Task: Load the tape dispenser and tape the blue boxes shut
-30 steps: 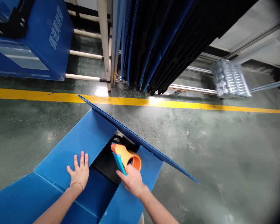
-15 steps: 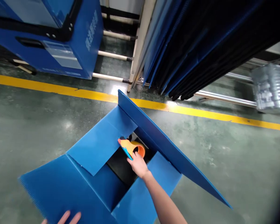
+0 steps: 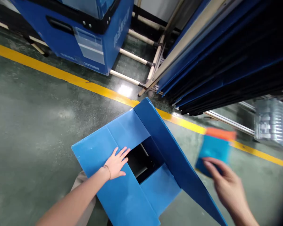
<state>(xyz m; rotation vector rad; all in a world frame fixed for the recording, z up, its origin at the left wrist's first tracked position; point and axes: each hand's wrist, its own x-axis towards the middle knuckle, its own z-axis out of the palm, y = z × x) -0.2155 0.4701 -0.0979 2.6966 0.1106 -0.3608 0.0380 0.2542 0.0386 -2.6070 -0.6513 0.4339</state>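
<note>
A blue corrugated box (image 3: 129,191) stands on the floor, its far-right flap raised and the others folded inward around a dark opening. My left hand (image 3: 117,163) lies with spread fingers on the near-left flap, beside the opening. Right of the box, my right hand (image 3: 223,175) grips a tape dispenser (image 3: 213,147), blurred by motion, with a blue side and an orange edge. Dark contents show inside the box, too dim to make out.
A large blue bin (image 3: 91,47) sits on a pipe rack (image 3: 133,56) at the upper left. Dark and blue panels (image 3: 217,69) lean at the upper right, near a clear-wrapped stack (image 3: 272,122). A yellow line (image 3: 101,91) crosses the green floor.
My right hand has lifted the dispenser out of the opening and moved right. My left hand has come up onto the near-left flap, which now lies folded over. The view has shifted.
</note>
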